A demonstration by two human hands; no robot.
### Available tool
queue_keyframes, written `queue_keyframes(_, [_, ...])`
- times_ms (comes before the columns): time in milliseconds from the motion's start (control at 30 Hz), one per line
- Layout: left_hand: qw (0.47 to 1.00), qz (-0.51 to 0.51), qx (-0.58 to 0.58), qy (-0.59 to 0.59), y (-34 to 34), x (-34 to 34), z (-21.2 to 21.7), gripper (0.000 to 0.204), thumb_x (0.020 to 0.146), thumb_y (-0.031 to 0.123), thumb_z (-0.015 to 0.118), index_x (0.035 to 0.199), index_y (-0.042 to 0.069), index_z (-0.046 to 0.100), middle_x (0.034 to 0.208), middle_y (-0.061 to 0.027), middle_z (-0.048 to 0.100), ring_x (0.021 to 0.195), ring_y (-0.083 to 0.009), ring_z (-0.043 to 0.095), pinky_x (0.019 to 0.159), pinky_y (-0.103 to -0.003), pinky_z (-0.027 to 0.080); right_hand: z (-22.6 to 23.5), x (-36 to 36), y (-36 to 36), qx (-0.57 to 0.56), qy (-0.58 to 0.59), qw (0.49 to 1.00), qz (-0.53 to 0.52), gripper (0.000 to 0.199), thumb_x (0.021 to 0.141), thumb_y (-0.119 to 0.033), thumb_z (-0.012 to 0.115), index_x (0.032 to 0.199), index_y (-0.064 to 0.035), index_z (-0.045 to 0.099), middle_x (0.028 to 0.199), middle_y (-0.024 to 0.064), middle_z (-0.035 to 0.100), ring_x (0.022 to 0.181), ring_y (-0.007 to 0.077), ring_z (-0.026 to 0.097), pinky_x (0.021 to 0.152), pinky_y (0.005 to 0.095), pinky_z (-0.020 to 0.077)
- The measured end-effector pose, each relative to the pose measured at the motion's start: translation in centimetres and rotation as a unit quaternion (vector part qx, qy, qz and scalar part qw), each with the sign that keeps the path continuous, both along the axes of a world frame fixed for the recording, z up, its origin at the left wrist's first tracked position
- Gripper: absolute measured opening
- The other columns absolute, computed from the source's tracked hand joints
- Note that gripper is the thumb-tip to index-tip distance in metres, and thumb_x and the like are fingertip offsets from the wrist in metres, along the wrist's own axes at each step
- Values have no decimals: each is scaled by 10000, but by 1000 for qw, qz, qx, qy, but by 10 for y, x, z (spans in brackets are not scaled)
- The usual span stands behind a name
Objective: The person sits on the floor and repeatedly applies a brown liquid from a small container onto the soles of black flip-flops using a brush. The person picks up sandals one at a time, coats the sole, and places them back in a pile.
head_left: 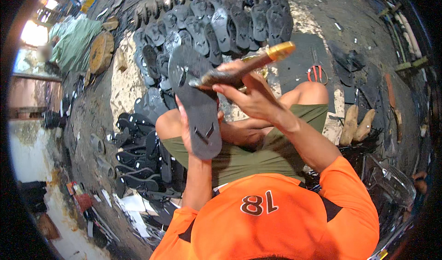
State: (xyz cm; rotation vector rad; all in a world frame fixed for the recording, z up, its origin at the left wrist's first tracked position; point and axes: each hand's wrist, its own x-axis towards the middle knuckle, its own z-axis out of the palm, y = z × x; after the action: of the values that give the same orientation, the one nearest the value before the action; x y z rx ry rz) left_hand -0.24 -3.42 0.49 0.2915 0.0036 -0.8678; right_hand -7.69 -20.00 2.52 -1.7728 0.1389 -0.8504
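Observation:
My left hand [184,124] grips a dark grey sandal sole [199,103] by its edges, tilted upright above my crossed legs. Slots and pale wet-looking marks show on its face, and part of the hand is hidden behind it. My right hand [246,92] is closed around a brush [244,71] with a dark handle and a yellow end. The brush's tip is at the sole's upper middle; whether it touches cannot be made out. Beyond the sole, rows of dark sandal soles [221,25] lie on the floor, several with shiny faces.
Black strapped sandals [138,168] are piled at my left. Red-handled scissors [316,73] lie on a dark mat at right, near wooden foot forms [351,124]. A fan [391,179] stands at lower right. A round wooden block [101,52] is at far left, beside green cloth [76,41].

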Motion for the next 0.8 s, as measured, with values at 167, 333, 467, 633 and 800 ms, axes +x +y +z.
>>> queue_keyframes(167, [999, 11, -16, -27, -14, 37, -4, 434, 1029, 426, 424, 1382, 187, 506, 1339, -112, 562, 1168, -327, 553, 907, -468, 494, -26, -40, 82, 179, 70, 980, 46, 340, 900, -173, 699, 1167, -18, 557, 1073, 127, 611, 1014, 237, 612, 867, 356, 484])
queue_keyframes(333, [998, 38, -41, -10, -38, 46, 0, 356, 1000, 397, 504, 1355, 376, 521, 1271, -62, 582, 1098, -285, 572, 892, -477, 491, -6, -53, 74, 49, 71, 994, 65, 303, 875, -139, 716, 1130, -34, 590, 1045, 106, 624, 965, 243, 605, 859, 361, 468])
queue_keyframes(467, [985, 35, 98, -136, -42, 29, -17, 409, 1016, 415, 460, 1420, 347, 451, 1304, -62, 565, 1121, -261, 556, 995, -492, 444, 2, -22, 40, -79, -3, 996, 36, 349, 807, -99, 767, 1108, -32, 604, 1019, 110, 642, 913, 271, 629, 803, 353, 499])
queue_keyframes(633, [997, -68, 21, -7, -67, -4, 6, 461, 1009, 417, 474, 1409, 187, 474, 1386, -20, 534, 1268, -189, 505, 1119, -375, 368, 6, 28, -25, -150, -57, 984, -75, 294, 821, -127, 756, 1060, -8, 633, 1014, 142, 671, 875, 302, 666, 755, 377, 523])
queue_keyframes(800, [978, -197, -67, 23, -60, 52, -72, 404, 974, 487, 518, 1207, 163, 584, 1074, -57, 655, 925, -182, 625, 872, -402, 536, -2, -30, 23, 26, 104, 989, 102, 297, 885, -208, 677, 1127, -37, 649, 1122, 151, 646, 1076, 304, 597, 964, 398, 437])
